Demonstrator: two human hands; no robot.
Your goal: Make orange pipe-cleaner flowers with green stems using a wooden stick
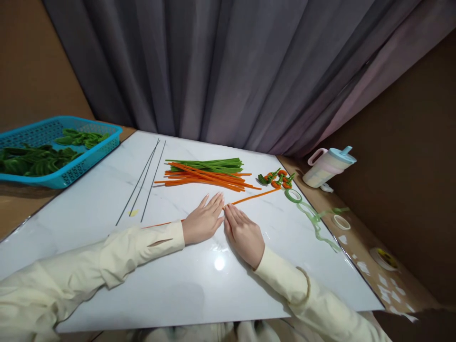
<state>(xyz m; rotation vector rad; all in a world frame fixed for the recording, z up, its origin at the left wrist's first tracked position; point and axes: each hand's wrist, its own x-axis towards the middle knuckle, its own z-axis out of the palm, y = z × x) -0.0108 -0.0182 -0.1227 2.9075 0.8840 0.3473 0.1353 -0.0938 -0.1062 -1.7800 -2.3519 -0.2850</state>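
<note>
Head view: white marble-look board point(199, 285) on a brown table, grey curtain point(228, 71) behind.
Left hand point(204, 221): palm down, fingers stretched flat and together, gripping nothing; pressed on a single orange pipe cleaner point(254, 195).
Right hand point(243, 232): palm down too, fingers straight and flat, closed on nothing; fingertips just beside the left hand's, near the same strand.
Strand position: under both hands, one end showing at the left cuff, the other running free toward the green tape roll point(293, 195).
Long axis: left-near to right-far, a shallow diagonal across the board; crosswise to the fingers of both hands.
Nearer hand: about equal at the middle; free right stretch closer to the right hand.
Behind the hands: bundle of orange pipe cleaners point(206, 178) and green pipe cleaners point(210, 165), well apart from the fingers.
Further right: small twisted orange-and-green pieces point(277, 179), a lidded jug point(327, 167).
Left side: three thin dark wires point(142, 183), a blue basket point(71, 171) of green leaves point(35, 159).
</note>
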